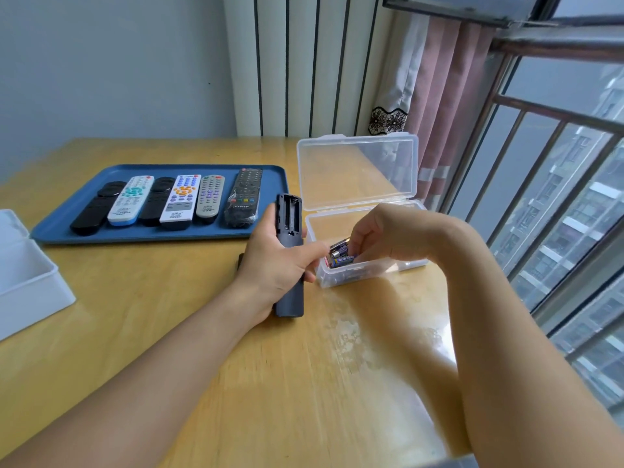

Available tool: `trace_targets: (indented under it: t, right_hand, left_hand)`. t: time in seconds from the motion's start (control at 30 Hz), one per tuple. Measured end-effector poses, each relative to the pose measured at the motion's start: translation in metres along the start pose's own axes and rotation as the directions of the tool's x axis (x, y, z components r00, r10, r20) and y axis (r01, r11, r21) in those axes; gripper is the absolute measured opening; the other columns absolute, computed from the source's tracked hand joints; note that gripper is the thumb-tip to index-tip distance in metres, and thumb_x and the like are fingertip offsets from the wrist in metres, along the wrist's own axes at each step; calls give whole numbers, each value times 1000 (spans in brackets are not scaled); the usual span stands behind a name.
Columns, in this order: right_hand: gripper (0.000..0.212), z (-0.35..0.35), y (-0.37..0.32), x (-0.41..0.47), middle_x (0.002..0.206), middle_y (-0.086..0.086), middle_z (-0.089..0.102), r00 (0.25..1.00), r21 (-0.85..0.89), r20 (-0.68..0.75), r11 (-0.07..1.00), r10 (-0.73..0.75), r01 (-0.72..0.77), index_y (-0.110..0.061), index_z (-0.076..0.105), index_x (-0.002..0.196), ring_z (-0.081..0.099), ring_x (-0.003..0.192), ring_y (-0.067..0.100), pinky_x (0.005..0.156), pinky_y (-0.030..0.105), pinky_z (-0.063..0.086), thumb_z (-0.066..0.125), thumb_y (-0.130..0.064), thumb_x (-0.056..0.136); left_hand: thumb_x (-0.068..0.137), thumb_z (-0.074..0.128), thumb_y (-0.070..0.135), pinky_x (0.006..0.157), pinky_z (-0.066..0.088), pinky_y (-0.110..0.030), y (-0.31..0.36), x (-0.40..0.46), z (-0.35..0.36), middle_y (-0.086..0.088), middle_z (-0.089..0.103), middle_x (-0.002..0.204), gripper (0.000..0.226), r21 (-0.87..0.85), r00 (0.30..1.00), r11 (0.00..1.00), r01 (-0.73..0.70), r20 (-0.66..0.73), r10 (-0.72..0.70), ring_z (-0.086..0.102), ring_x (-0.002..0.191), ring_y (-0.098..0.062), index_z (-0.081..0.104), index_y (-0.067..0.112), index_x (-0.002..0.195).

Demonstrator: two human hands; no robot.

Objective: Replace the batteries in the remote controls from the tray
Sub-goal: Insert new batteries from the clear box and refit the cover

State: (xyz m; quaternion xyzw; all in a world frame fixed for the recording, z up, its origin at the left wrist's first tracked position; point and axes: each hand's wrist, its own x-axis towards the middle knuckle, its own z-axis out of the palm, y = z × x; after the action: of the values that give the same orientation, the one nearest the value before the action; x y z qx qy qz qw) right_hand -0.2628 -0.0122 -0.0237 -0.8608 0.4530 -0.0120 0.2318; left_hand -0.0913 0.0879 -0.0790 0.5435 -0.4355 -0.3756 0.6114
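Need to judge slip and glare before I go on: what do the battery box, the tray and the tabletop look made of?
Battery box: clear hard plastic, glossy; the batteries show through its wall. Tray: blue, smooth and matte, probably plastic. Tabletop: light wood or wood veneer, faint grain, varnish sheen with worn patches near the box.

Wooden table, pale wall, pink curtain, barred window

- Single head-worn wide-angle view, looking forward and down across the wooden table.
- Close over both forearms; window at right edge.
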Motion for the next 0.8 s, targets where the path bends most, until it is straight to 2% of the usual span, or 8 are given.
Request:
trace_targets:
  t: [0.1,0.2,0.37,0.47,0.57,0.63,0.7,0.8]
  right_hand:
    - [4,-2,6,-4,76,-1,77,1000,207,8,978,16,-17,-14,74,87,70,68,11,75,29,59,76,-10,86]
    - [4,-6,12,-12,84,17,77,1000,350,12,937,1,-5,-3,72,91,76,79,28,77,36,63,68,-2,92]
    - [7,-10,17,-22,80,7,78,1000,282,2,960,-1,1,-9,75,94,77,75,24,76,32,62,73,-5,89]
    - [11,-12,23,-26,77,4,78,999,223,-33,975,9,-2,-14,77,91,77,74,22,84,40,62,75,-4,86]
    - [12,-15,31,-33,77,4,78,989,222,-138,975,49,-17,-16,78,90,77,74,22,72,34,61,72,-6,89]
    - [12,-17,35,-36,79,7,78,979,248,-192,969,60,-11,-16,78,91,76,76,24,68,31,59,70,-7,90]
    - [9,-18,38,-36,79,9,77,967,267,-246,964,71,-2,-13,77,90,75,74,25,79,39,62,70,-8,90]
    - [9,-19,38,-35,72,8,75,939,275,-322,961,120,-28,-8,75,83,75,67,26,77,43,63,70,-11,90]
  left_hand:
    - [76,77,-5,50,50,-30,0,-3,1,-14,66,114,48,11,998,998,-66,20,66,58,57,-25,52,14,112]
    - [78,74,-9,54,52,-31,0,-10,4,-2,70,115,53,32,986,987,-158,50,157,64,67,-25,51,14,120]
    - [77,74,-12,76,59,-37,1,-15,3,0,73,104,56,68,968,967,-245,76,240,68,77,-30,52,14,121]
    - [76,75,-13,74,58,-26,3,-17,3,-6,71,96,57,65,963,962,-265,72,261,64,76,-14,54,17,120]
    - [76,76,-11,74,58,-32,3,-18,4,-14,68,104,56,69,958,957,-282,72,277,64,75,-14,53,16,120]
    - [75,76,-11,72,57,-27,2,-18,5,-11,68,103,56,77,957,954,-289,55,286,64,76,-12,53,16,118]
    - [74,79,-7,70,57,-23,1,-18,5,-2,70,102,56,83,956,952,-294,34,293,65,75,-12,53,20,115]
    - [71,81,3,70,59,-35,-2,-18,4,7,70,109,53,75,956,953,-294,14,294,63,70,-21,52,29,108]
